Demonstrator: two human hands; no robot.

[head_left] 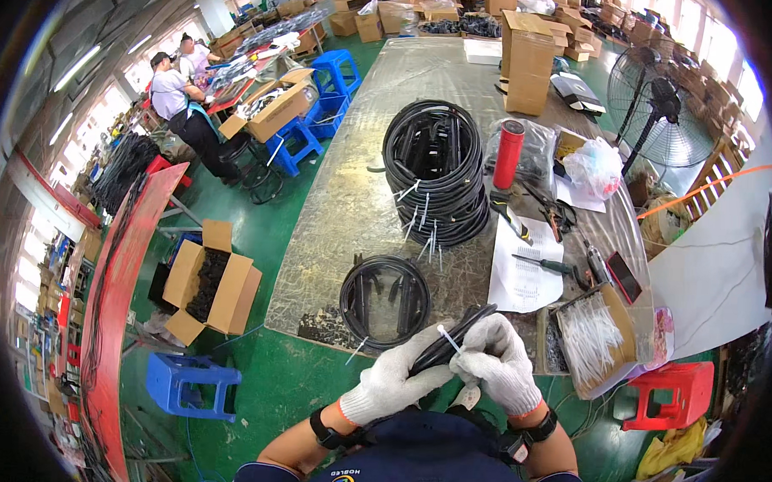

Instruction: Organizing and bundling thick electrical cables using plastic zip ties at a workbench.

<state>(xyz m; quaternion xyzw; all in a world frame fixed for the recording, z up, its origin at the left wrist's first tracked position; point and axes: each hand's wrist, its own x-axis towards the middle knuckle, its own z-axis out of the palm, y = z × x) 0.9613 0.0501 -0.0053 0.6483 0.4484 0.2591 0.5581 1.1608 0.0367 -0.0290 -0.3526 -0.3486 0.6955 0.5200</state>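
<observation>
In white work gloves, both my hands are at the near edge of the table. My left hand (389,384) is closed around a bundled black cable (437,352). A white cable tie (448,338) crosses that bundle, and my right hand (495,357) pinches at the tie's lower end with its fingers closed. Below my right fingers hangs a small pale tag (467,397); what it is fixed to is hidden. Just beyond my left hand, a tied coil of black cable (344,297) lies flat on the table (332,197). Farther back stands a tall stack of similar coils (472,201) with white tie tails sticking out.
To the right lie a paper sheet (520,284), a screwdriver (555,266), a phone (624,276) and a box of white cable ties (618,334). A red cylinder (508,154) stands farther back. Stools (192,385) flank the table. Two people (172,97) work at the far left.
</observation>
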